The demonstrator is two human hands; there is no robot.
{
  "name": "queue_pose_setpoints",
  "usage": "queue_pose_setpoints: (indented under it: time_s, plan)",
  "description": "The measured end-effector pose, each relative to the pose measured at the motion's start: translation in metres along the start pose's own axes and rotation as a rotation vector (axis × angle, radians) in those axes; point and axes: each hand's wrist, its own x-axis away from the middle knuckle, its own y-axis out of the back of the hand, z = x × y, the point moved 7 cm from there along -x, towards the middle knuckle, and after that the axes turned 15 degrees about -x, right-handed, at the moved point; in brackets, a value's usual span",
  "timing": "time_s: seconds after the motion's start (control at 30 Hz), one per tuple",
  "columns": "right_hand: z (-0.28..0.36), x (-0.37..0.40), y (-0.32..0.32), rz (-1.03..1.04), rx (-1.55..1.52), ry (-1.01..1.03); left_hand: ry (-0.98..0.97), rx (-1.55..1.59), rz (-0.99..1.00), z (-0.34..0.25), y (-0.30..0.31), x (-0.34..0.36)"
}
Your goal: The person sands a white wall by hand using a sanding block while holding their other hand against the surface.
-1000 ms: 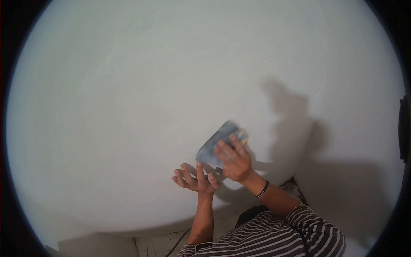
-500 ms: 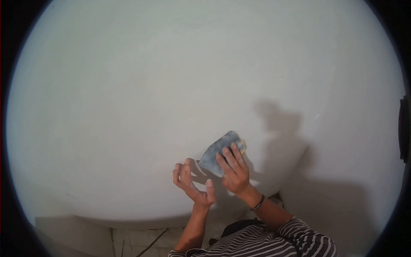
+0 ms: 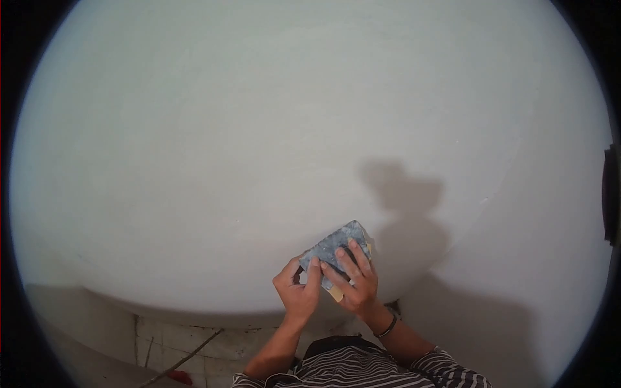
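A worn blue-grey piece of sandpaper [image 3: 333, 247], with yellowish parts showing at its right and lower edges, is held tilted in front of the white wall. My right hand [image 3: 359, 282] grips it from the right, fingers spread over its face. At its left end my left hand [image 3: 299, 294] pinches it, with the thumb on the near face and the other fingers bent behind the edge. What lies behind the sheet is hidden.
The smooth white wall [image 3: 226, 142] fills most of the view and meets another wall [image 3: 491, 284] at the right. Below, a thin stick [image 3: 187, 357] and a red object [image 3: 180, 376] lie on the tiled floor [image 3: 213, 359]. Shadows fall on both walls.
My left hand, apart from the sandpaper and open before, has closed on its left end. The sandpaper and my right hand sit slightly lower in view. The view has shifted a little.
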Motion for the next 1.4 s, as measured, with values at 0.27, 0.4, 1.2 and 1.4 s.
queue_pose_setpoints:
  time_s: [0.27, 0.4, 1.2, 1.4]
  plan:
    - [0.019, -0.031, 0.006, 0.056, -0.004, -0.033, -0.196, -0.103, 0.278, -0.055, 0.021, -0.019]
    - [0.017, -0.060, 0.039, -0.131, 0.165, -0.041, -0.424, -0.072, 0.053, -0.092, 0.062, -0.018]
    - [0.000, -0.051, -0.021, 0.017, 0.298, 0.214, -0.703, -1.027, -0.716, 0.010, 0.129, -0.048]
    - [-0.028, -0.075, 0.040, -0.649, 0.168, -0.265, -0.693, -1.021, -0.709, 0.011, 0.134, -0.046]
